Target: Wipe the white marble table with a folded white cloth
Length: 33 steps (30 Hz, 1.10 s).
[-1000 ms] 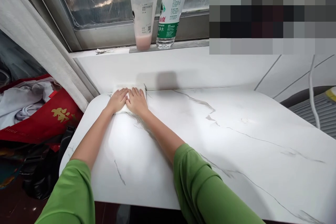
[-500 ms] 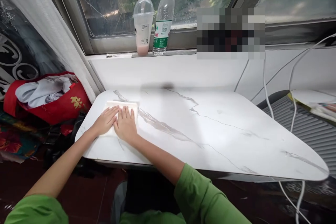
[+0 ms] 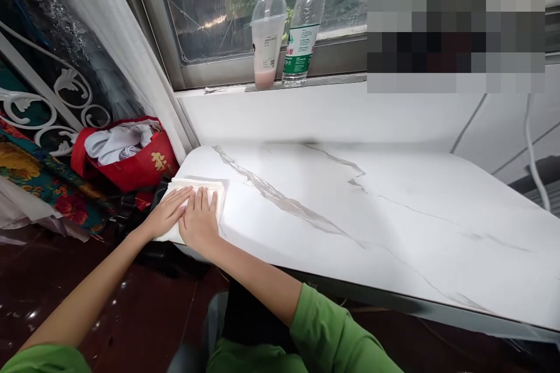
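Observation:
A folded white cloth (image 3: pixel 220 195) lies at the left end of a white marble-patterned table (image 3: pixel 280 245). My left hand (image 3: pixel 168 213) rests flat on its left part, fingers stretched toward the window. Just right of it, my right hand (image 3: pixel 200 218) presses flat on the same cloth, with fingers extended and slightly apart. The hands touch or nearly touch each other and cover the cloth's middle. At the lower left, the cloth reaches the table's edge.
A lidded cup (image 3: pixel 266 46) with a straw and a green-capped bottle (image 3: pixel 304 35) stand on the windowsill. Left of the table are a red bag (image 3: pixel 135 172) with clothing and a white curtain (image 3: pixel 118 29). A white cable (image 3: pixel 534 157) hangs at the right.
Both hands and the cloth have slid toward the table's left front edge. The view has turned left, so the table and windowsill items appear further right.

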Each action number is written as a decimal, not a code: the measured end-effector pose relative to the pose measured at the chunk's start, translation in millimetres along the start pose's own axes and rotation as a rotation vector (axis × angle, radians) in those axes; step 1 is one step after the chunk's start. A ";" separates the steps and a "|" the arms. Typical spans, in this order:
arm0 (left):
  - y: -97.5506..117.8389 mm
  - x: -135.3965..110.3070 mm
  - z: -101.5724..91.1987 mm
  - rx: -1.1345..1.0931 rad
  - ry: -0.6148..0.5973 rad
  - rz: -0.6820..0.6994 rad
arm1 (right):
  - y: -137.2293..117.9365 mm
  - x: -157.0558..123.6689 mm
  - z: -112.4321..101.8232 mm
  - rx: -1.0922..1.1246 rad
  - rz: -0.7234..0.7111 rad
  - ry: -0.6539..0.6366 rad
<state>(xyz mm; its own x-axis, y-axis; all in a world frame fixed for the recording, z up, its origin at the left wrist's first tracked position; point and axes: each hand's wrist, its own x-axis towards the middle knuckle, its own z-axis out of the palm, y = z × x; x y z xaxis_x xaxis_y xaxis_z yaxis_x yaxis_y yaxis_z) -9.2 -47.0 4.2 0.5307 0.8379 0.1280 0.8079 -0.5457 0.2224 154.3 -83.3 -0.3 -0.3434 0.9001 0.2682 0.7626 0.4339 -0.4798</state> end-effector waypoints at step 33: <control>-117.6 247.4 19.4 -0.014 0.083 -0.011 | 133.9 224.1 17.1 -0.177 0.097 0.136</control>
<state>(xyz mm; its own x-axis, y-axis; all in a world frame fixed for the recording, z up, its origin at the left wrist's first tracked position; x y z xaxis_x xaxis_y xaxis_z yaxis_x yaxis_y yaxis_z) 32.0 224.2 -9.0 0.4979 0.8426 0.2052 0.8096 -0.5364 0.2382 170.1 177.2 -18.6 -0.1957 0.9185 0.3437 0.8767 0.3209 -0.3585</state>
